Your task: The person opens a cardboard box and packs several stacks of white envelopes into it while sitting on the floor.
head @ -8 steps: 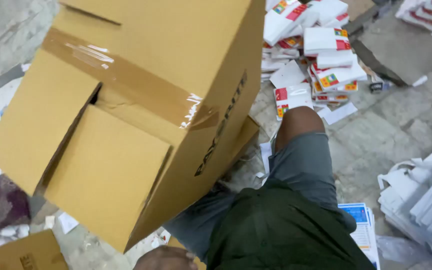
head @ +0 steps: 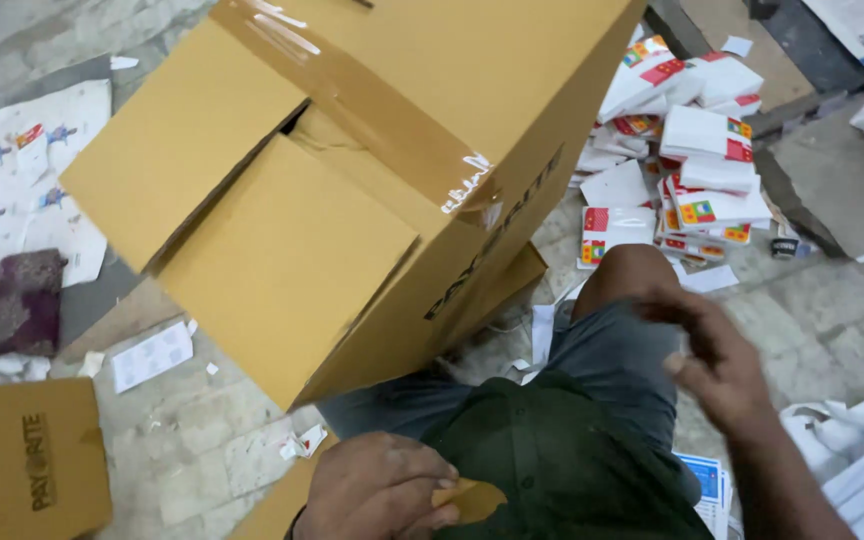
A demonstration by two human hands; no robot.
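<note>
down on the concrete floor point(head: 832, 300), a person sits with a big brown cardboard box point(head: 352, 170) tipped over in front of the knees, its taped end facing the camera. a strip of clear brown tape point(head: 372, 110) runs slantwise across that end, and one flap point(head: 287, 265) hangs loose, with a dark gap showing along its upper edge.

the left hand point(head: 377, 490) is low at the bottom of the view, just under the box and against the dark green shirt point(head: 562, 450). its grip is narrow: the fingers curl in and pinch a small scrap of brown cardboard point(head: 467, 497) at the fingertips.

the right hand point(head: 717, 360) hangs above the right thigh in grey shorts point(head: 602, 350), blurred, fingers loosely bent and holding nothing that can be seen; it is apart from the box.

beyond the knee lies a heap of small white cartons with red and coloured marks point(head: 687, 170). a second brown box point(head: 27, 460) sits at the lower left corner, printed paper sheets point(head: 27, 170) lie at the far left, and a dark purple cloth point(head: 14, 300) rests beside them.
</note>
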